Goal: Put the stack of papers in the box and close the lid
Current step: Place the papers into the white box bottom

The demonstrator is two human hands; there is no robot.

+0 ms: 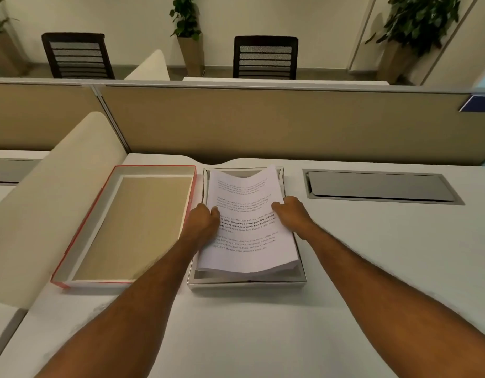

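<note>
A thick stack of printed white papers [246, 236] sits tilted over a shallow white box [246, 282] in the middle of the desk, its near end raised above the box's front wall. My left hand [204, 221] grips the stack's left edge. My right hand [290, 215] grips its right edge. Both thumbs press on the top sheet. To the left lies the lid [132, 225], turned upside down, with a red outer rim and a brown inside.
A grey cable hatch [380, 186] is set in the white desk at the right. A beige partition [263, 124] runs along the back. A cream curved divider [50, 200] stands at the left, close to the lid.
</note>
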